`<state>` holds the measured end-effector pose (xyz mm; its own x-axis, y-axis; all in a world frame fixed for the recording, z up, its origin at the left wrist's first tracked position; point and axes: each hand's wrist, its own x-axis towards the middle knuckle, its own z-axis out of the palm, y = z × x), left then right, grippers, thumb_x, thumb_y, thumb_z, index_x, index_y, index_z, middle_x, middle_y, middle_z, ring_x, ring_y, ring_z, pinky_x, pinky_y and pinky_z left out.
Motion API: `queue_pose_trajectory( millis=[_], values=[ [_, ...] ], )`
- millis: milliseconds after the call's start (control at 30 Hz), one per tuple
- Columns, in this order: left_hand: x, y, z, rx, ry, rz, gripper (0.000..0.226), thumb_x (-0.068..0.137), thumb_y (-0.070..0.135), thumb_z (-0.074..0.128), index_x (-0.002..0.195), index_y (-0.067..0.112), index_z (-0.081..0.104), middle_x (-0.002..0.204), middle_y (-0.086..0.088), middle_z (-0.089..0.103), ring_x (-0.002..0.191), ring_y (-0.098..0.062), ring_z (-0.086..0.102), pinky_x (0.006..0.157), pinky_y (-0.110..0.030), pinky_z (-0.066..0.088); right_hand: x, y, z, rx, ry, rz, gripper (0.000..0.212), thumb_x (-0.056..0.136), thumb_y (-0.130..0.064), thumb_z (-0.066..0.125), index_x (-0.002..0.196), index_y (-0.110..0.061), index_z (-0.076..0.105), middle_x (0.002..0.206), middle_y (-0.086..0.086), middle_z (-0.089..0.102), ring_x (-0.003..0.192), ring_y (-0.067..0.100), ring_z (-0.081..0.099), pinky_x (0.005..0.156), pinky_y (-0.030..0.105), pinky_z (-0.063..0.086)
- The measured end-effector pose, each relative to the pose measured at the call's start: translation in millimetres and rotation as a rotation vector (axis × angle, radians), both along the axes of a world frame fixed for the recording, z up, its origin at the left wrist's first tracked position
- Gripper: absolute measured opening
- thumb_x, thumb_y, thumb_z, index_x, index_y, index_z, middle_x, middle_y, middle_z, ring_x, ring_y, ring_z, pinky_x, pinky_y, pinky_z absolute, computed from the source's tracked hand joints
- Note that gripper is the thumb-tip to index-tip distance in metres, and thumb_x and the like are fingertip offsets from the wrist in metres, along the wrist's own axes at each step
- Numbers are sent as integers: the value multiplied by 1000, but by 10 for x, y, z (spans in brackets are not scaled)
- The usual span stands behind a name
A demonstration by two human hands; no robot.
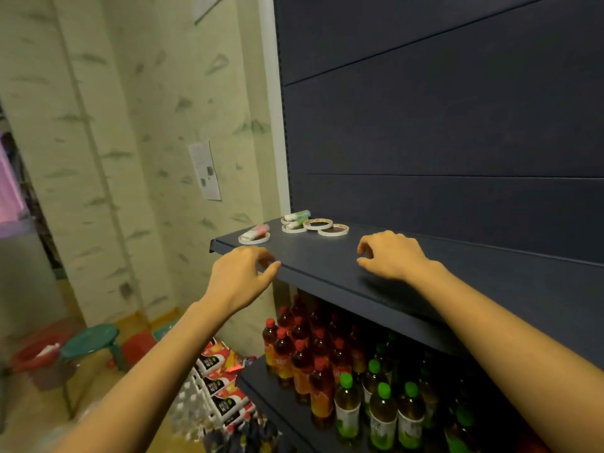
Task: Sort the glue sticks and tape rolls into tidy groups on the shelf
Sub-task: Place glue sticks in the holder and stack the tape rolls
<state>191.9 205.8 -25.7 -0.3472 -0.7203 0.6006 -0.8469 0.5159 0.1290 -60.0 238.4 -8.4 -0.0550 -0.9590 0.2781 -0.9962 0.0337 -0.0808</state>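
On the dark shelf (327, 256), at its far left end, lie several flat tape rolls and glue sticks. A pink glue stick (256, 232) lies across a white tape roll (261, 239) nearest the left edge. Behind it, green glue sticks (296, 216) rest on another tape roll (292, 228). Two empty-centred tape rolls (317, 224) (333, 229) lie to their right, overlapping slightly. My left hand (240, 277) hovers at the shelf's front edge, fingers loosely curled, holding nothing. My right hand (390, 255) hangs over the shelf with loosely curled fingers, also empty.
The dark back panel (441, 125) rises behind the shelf. A lower shelf holds several red-capped (300, 354) and green-capped bottles (382, 410). Snack packets (219, 377) stack to its left. A green stool (90, 341) and red basins stand on the floor by the patterned wall.
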Motion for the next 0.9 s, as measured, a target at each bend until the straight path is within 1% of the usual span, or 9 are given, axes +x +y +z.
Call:
queue_pose_trajectory(
  millis=[100,233,300,367,467,633,733,800,900],
  values=[
    [0,-309,-36,8,38,-5,25,89,41,52,90,24,71,91,5,71,83,-17,63,62,-26,42,-4,-314,-10,23,-21,-51,25,92,-38,51,113,-26,59,116,-1,62,103,22,58,78,33,43],
    [-70,-752,-88,46,94,-6,28,88,42,53,85,20,72,84,3,69,80,-19,63,68,-33,52,-60,-767,-57,52,-25,-119,24,92,-38,51,109,-25,61,115,1,62,102,23,58,75,33,43],
    [-133,-995,-104,61,92,-18,29,88,42,53,83,20,71,79,4,64,79,-18,62,69,-34,52,-98,-1010,-74,56,-25,-151,25,93,-39,50,109,-24,61,113,2,62,101,23,59,73,33,42],
    [-196,-1287,-119,57,65,-15,31,89,44,52,82,20,69,81,4,64,77,-16,59,67,-30,48,-136,-1286,-92,50,-27,-182,27,94,-39,47,108,-21,61,111,4,62,99,24,59,73,33,42],
    [-299,-1707,-110,72,41,-23,33,89,46,50,81,19,68,84,3,66,74,-12,54,63,-26,41,-203,-1710,-77,92,-47,-242,35,96,-41,41,112,-16,60,112,7,60,101,26,58,77,35,43],
    [-423,-2262,-37,105,-13,-48,32,90,46,48,85,21,68,85,3,68,76,-14,60,67,-31,51,-298,-2370,-32,227,-67,-366,50,97,-50,32,120,-11,56,120,8,57,109,26,54,81,34,36],
    [-475,-2499,-40,112,-3,-68,31,90,46,49,79,22,65,78,3,66,71,-15,60,67,-34,54,-310,-2670,-133,282,-19,-417,52,98,-49,29,126,-13,54,126,7,55,115,25,52,86,33,36],
    [-525,-2627,-53,120,-16,-78,31,89,46,50,75,22,63,74,3,65,68,-15,59,61,-30,49,-324,-2798,-188,325,19,-423,47,97,-45,31,124,-14,54,122,6,56,111,23,53,83,31,34],
    [-655,-2799,-52,116,-62,-80,32,89,46,50,74,21,65,75,2,63,69,-17,56,59,-28,42,-424,-2854,-162,371,37,-430,40,95,-44,37,115,-16,58,102,3,55,94,20,52,81,31,33]
  ],
)
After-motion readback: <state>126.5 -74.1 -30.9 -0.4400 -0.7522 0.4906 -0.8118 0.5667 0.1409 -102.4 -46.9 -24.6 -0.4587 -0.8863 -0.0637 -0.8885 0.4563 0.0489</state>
